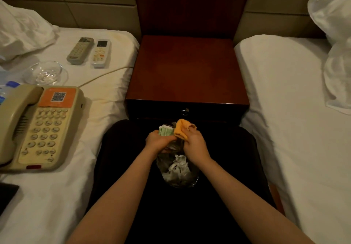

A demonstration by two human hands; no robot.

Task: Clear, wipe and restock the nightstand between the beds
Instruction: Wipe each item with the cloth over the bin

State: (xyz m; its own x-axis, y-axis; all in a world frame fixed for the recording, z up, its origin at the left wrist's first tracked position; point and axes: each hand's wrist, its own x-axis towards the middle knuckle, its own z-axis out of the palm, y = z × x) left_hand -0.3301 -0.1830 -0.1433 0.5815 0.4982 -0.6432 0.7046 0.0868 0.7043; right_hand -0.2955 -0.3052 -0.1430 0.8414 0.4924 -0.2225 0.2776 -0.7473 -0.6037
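The right hand is curled tight around a bunched orange cloth, which sticks up above the knuckles. Touching it, the left hand grips a green-and-white paper packet; its print is too small to read. Both hands meet over the mouth of what looks like a clear plastic bag, though the dim light makes its edges hard to follow. Crumpled white tissue lies inside it, below the wrists. Just beyond the hands stands the nightstand, its red-brown top between the two beds and a small metal pull on its dark drawer front. On the left bed sits a beige telephone with an orange label, its cord running toward the nightstand. Farther up that bed lie a grey remote and a white remote side by side, with a glass dish near them. A blue-capped bottle shows at the frame's left edge, and a rumpled pillow lies by the headboard. The right bed carries white pillows at its far corner.
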